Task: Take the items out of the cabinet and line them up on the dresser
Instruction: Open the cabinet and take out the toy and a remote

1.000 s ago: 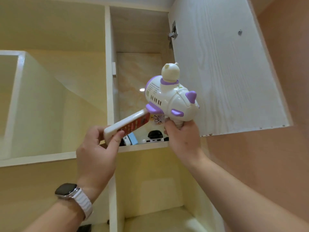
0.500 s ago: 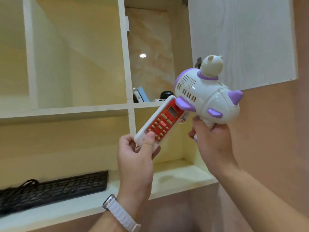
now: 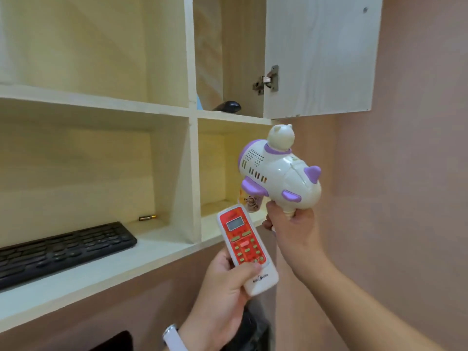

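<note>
My left hand (image 3: 222,295) grips a white remote control (image 3: 247,249) with a red button panel, held upright below the shelves. My right hand (image 3: 293,224) holds a white and purple toy plane (image 3: 276,173) by its handle, with a small bear figure on top. Both are in front of the lower right compartment. Above, the cabinet (image 3: 253,120) stands with its door (image 3: 319,54) swung open. A black mouse (image 3: 229,106) lies on the cabinet shelf, with a blue edge showing beside it.
A black keyboard (image 3: 58,252) lies on the lower left shelf, with a small battery (image 3: 147,217) behind it. The pink wall (image 3: 405,173) runs along the right. A dark object (image 3: 253,328) sits below my hands.
Both hands have come down and away from the cabinet with the remote and the toy plane. The view has dropped, so the lower shelf and keyboard now show more.
</note>
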Tool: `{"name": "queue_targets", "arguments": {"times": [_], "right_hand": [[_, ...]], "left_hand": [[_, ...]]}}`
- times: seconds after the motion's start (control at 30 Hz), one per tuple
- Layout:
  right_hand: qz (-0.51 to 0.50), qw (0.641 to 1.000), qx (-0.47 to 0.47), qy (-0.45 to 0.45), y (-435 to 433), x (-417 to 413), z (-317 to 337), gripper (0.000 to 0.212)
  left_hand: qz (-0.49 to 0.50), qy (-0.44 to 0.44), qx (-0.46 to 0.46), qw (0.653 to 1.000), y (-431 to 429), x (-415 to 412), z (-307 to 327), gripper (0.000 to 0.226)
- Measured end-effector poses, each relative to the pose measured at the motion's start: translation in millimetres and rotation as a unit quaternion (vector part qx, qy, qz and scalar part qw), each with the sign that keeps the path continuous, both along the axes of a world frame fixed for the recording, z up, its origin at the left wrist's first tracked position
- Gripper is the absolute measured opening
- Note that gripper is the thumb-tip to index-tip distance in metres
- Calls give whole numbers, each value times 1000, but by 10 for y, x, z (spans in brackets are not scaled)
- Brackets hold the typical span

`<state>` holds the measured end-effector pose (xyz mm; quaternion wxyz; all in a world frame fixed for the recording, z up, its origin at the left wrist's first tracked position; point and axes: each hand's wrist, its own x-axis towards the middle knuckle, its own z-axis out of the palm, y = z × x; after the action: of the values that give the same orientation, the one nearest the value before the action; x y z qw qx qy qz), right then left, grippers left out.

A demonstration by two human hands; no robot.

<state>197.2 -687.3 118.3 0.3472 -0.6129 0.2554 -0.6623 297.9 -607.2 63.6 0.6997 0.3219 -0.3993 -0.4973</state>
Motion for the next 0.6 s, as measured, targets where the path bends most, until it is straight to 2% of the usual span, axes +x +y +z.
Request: {"name": "queue_targets", "arguments": {"times": [0.23, 0.3, 0.4, 0.47, 0.6], "right_hand": [[-94, 994, 54, 27, 294, -425, -470, 18], [-123, 989, 76, 31, 396, -607, -610, 19], [-163, 981, 103, 29, 593, -910, -812, 5], [-183, 976, 120, 16, 755, -1138, -928, 4], [-211, 966, 152, -15, 1175, -1639, -1106, 7]], "left_hand": [[-85, 7, 35, 996, 132, -124, -291, 25], [-94, 2, 41, 995, 168, -233, -379, 31], [-112, -30, 51, 992, 249, -438, -505, 42], [-137, -50, 57, 988, 329, -609, -575, 47], [-179, -58, 72, 980, 513, -1057, -675, 24]]}}
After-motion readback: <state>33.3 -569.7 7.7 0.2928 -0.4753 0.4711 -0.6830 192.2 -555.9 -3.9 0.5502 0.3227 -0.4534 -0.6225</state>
